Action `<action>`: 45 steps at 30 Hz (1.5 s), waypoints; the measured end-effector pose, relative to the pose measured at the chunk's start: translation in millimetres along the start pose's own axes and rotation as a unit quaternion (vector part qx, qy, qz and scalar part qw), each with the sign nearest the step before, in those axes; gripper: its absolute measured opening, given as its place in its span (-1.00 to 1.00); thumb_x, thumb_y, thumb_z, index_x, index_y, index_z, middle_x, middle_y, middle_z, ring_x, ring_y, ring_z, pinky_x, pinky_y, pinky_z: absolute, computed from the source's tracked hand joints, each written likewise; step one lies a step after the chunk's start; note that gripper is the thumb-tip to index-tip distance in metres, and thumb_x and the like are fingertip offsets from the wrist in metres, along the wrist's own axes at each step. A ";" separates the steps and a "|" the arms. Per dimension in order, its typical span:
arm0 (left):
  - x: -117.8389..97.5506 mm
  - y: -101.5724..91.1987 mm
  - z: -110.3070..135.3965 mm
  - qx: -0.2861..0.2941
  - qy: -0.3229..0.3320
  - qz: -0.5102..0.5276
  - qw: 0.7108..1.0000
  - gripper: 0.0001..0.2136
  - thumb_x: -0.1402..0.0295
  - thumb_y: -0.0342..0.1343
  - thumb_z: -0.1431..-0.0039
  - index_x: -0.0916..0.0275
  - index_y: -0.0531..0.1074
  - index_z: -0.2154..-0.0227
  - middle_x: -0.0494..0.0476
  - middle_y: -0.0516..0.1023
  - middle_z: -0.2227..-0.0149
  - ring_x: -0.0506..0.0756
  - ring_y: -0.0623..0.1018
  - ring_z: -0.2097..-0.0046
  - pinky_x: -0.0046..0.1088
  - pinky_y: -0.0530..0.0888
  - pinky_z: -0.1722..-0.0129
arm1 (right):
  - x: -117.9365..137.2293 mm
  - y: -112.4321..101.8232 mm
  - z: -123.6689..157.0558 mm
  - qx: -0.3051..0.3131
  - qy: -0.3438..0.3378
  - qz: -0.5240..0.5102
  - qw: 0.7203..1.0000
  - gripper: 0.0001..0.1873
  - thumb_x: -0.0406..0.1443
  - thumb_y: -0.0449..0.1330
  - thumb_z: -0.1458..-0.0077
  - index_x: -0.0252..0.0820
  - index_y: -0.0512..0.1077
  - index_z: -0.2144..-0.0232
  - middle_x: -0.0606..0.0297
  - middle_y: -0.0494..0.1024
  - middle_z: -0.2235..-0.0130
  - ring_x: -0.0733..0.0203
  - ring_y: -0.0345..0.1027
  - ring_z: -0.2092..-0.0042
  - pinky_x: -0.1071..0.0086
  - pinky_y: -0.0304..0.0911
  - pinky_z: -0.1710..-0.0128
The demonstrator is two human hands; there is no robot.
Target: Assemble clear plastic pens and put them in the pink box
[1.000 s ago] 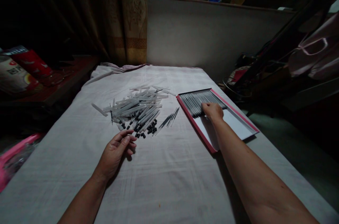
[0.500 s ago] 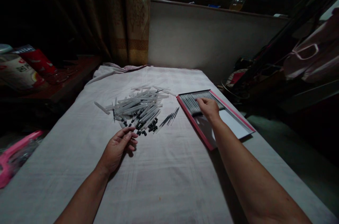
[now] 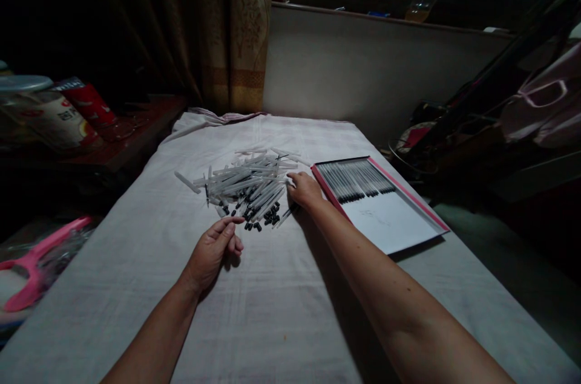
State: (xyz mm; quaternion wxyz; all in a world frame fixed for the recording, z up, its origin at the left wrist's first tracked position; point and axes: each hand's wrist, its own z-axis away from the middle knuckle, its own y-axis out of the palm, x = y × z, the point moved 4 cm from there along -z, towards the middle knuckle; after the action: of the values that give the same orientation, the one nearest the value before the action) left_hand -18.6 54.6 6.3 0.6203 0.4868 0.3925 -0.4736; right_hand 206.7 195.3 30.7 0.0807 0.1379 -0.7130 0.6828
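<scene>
A heap of clear plastic pen tubes (image 3: 245, 181) lies on the white cloth, with small black caps (image 3: 267, 218) scattered along its near edge. My right hand (image 3: 305, 189) rests at the heap's right side, over a few thin refills (image 3: 285, 216), its fingers curled down; whether they hold anything is hidden. My left hand (image 3: 213, 251) lies on the cloth just below the caps, fingers loosely pinched together. A red-rimmed flat tray (image 3: 399, 224) to the right holds a neat row of dark pens (image 3: 356, 179) at its far end.
The cloth-covered table (image 3: 281, 305) runs to a wall and curtain at the back. Jars and a red packet (image 3: 86, 103) stand on a side shelf at left. A pink object (image 3: 36, 251) lies at the left edge. Bags and clutter fill the right.
My right hand left the pens in the tray and moved left to the right side of the tube heap. The left hand stayed almost still.
</scene>
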 end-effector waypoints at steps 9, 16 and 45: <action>2.3 0.5 -0.5 0.022 -0.006 -0.001 1.000 -0.51 -0.01 0.32 0.06 0.26 0.49 0.17 -0.07 0.43 0.57 -0.02 0.41 0.57 -0.53 0.39 0.63 | -9.1 -4.2 2.0 0.007 -0.010 -0.047 0.999 -0.78 -0.24 0.18 -0.19 -0.14 0.60 0.20 0.12 0.62 0.10 0.05 0.48 0.06 0.31 0.30 0.10; -0.9 3.0 4.0 -0.036 0.130 -0.164 0.977 -0.65 0.08 0.19 -0.13 0.23 0.52 0.15 0.08 0.54 0.37 0.03 0.52 0.42 -0.41 0.52 0.43 | -29.7 -3.2 63.3 -0.045 -0.004 -0.371 0.927 -0.75 -0.19 0.16 -0.10 -0.20 0.56 0.29 0.21 0.64 0.31 0.16 0.49 0.29 0.33 0.35 0.25; 3.5 20.4 11.4 0.036 0.332 -0.481 0.811 -0.75 0.20 0.06 -0.25 0.18 0.58 0.21 0.21 0.67 0.25 0.20 0.61 0.18 -0.20 0.49 0.08 | -20.8 -25.0 70.5 0.089 -0.103 0.191 0.972 -0.70 -0.33 0.01 -0.31 -0.10 0.52 0.07 0.09 0.53 0.09 0.07 0.47 0.13 0.34 0.26 0.25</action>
State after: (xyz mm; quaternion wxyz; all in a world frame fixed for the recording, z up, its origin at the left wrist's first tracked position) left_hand 2.3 44.4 10.2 0.1273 0.3853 0.7413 -0.5347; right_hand 239.3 126.1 44.3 -0.1375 0.0756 -0.6669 0.7284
